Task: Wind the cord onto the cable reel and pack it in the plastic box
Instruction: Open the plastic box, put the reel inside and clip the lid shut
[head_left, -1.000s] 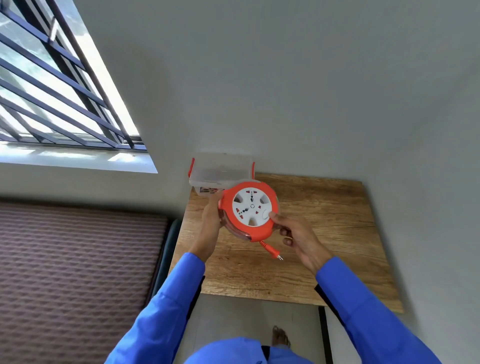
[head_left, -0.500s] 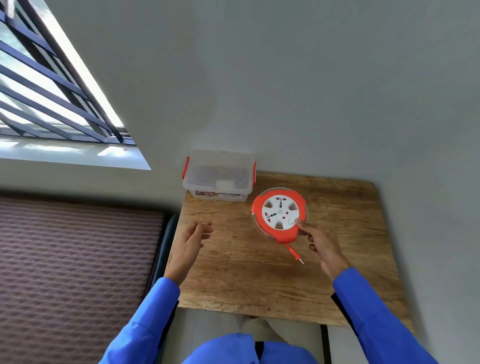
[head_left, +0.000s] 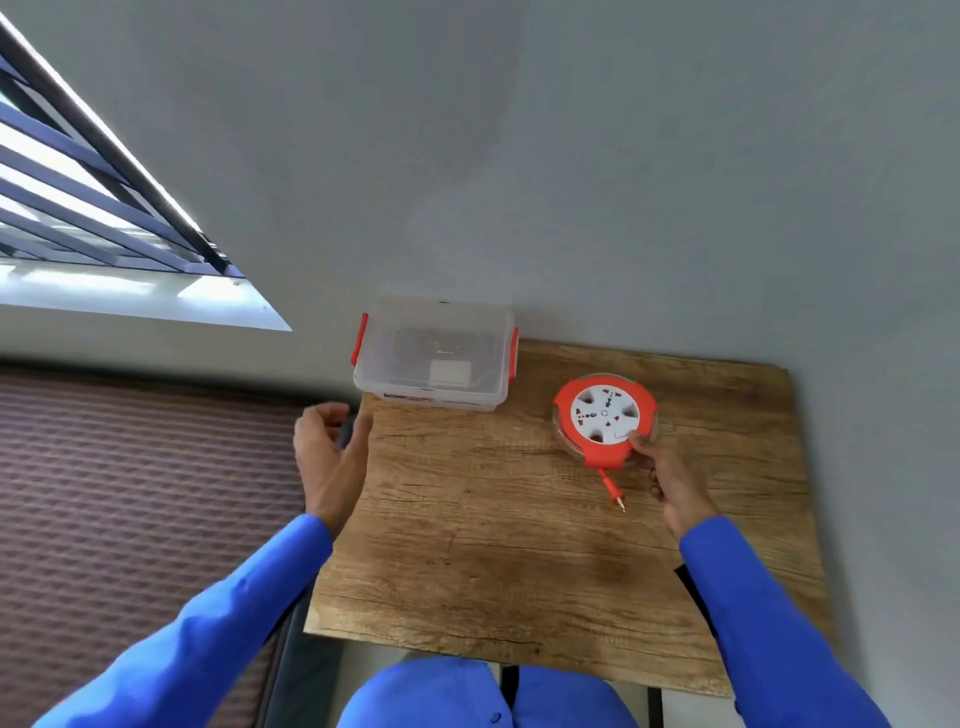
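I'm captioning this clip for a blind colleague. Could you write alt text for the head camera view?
A right hand holds an orange cable reel on a wooden table, its plug sticking out. The left hand hovers open near a lidded clear plastic box.

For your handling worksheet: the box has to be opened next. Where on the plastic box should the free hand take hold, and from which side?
Grip the red side clips of the plastic box, one at each end. The left hand hovers open beside its left end, so it should probably come from the left; the lid looks flat and smooth, offering little other purchase.
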